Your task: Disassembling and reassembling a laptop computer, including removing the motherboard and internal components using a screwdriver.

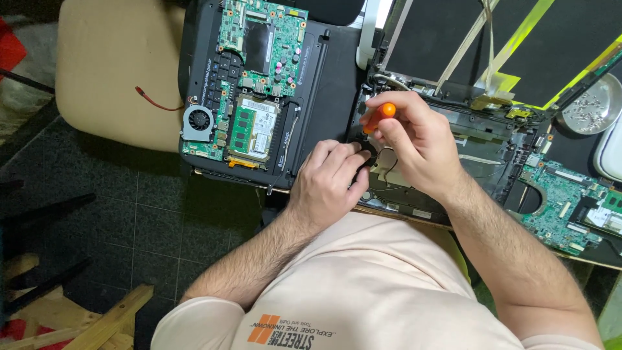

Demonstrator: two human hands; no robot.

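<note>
Dark tiled floor (pixel 162 214) below; tabletop (pixel 337 78) carries opened laptops. My right hand (pixel 414 139) has fingers clamped on an orange-handled screwdriver (pixel 379 116) over the laptop chassis (pixel 479 139). My left hand (pixel 330 178) rests curled on the chassis beside the tool tip, grasp unclear.

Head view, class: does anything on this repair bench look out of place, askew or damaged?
Yes. The black opened laptop base with a green circuit board overhangs the bench onto a beige cushioned seat, and a loose red wire trails over that seat. The right hand holds an orange-handled screwdriver and the left hand steadies the dismantled black laptop chassis.
</note>
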